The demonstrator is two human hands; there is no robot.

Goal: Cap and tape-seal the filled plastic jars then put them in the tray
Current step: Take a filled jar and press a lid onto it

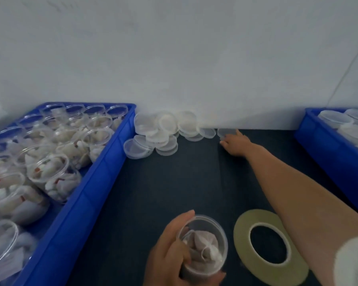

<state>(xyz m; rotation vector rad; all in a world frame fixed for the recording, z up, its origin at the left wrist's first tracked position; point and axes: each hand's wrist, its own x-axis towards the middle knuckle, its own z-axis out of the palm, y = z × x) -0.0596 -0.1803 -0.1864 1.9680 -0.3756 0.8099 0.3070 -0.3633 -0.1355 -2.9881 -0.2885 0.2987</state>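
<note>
My left hand (170, 250) grips an uncapped clear plastic jar (203, 244) filled with pale wrapped pieces, low in the middle of the dark table. My right hand (235, 144) is stretched out far to the wall, its fingertips on a single clear lid (225, 132) lying flat there. A heap of clear lids (163, 133) lies to the left of that lid against the wall. A flat roll of yellowish tape (242, 230) lies on the table right of the jar, partly under my right forearm.
A blue tray (87, 195) at the left holds several open filled jars. Another blue tray (327, 145) at the right edge holds capped jars. A white wall rises right behind the table's far edge.
</note>
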